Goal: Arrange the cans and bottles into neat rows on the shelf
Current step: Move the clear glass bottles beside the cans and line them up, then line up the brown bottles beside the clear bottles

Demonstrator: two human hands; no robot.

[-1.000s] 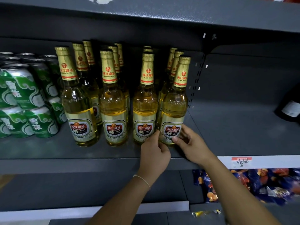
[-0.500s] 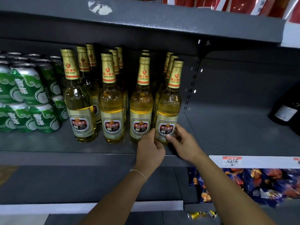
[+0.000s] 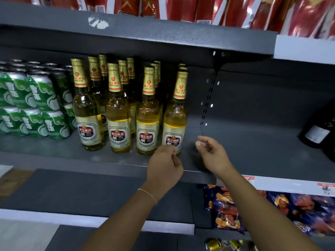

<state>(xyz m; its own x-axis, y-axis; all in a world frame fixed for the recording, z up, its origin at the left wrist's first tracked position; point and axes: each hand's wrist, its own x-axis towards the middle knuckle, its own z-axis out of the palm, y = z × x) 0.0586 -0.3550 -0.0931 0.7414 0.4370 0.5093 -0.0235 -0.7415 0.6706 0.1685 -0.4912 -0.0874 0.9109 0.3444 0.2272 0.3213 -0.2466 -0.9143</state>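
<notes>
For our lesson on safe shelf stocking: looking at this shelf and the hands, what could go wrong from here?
1. The rightmost front glass beer bottle with gold foil neck stands close to the grey metal shelf's front edge; the left hand, just in front of it, could knock it off.
2. The bottles stand packed close, so one tipping may topple its neighbours.
3. The stacked green cans might roll if nudged.

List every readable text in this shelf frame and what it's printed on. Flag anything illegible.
"PEARL RIVER": gold neck foil of the yellow glass beer bottles.
"珠江啤酒": their red oval body labels; smaller print below is blurred.
"雪花": the green and white cans.
White label on the dark bottle: too blurred.
Price tags on the grey metal shelf edge: illegible.
Red packets above and blue snack bags below: unreadable.
</notes>
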